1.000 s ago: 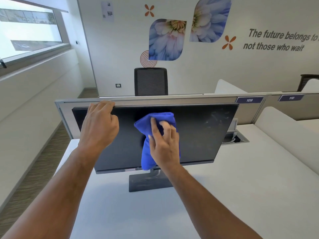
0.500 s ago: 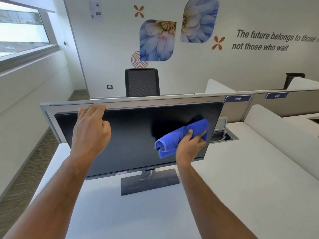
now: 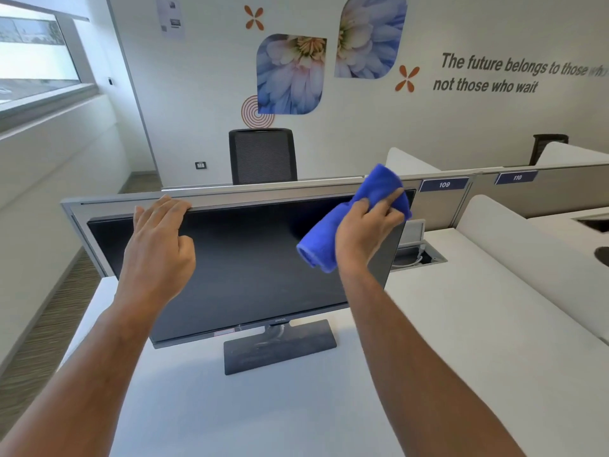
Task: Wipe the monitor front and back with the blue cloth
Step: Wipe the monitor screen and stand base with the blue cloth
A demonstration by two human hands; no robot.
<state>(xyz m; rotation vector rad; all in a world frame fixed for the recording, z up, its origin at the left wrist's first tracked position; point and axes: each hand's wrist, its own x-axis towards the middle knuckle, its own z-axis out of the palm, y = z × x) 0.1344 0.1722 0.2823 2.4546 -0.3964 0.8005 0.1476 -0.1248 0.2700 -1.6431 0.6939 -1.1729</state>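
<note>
A black monitor (image 3: 250,268) stands on its flat dark base (image 3: 280,346) on a white desk (image 3: 445,357), screen facing me and tilted back. My left hand (image 3: 158,249) grips the monitor's top edge left of centre, fingers hooked over it. My right hand (image 3: 365,232) holds a bunched blue cloth (image 3: 359,209) pressed against the screen's upper right corner; the cloth's top sticks up above the monitor's edge. The monitor's back is hidden.
A grey desk divider (image 3: 296,192) runs just behind the monitor, with labels 109 (image 3: 444,184) and 110. A cable hatch (image 3: 418,257) is open in the desk to the right. A black chair (image 3: 262,156) stands beyond the divider. A white curved partition (image 3: 527,252) is at the right.
My right hand has swept the blue cloth from the screen's middle to the right side, then up to the upper right corner. My left hand has stayed on the top edge.
</note>
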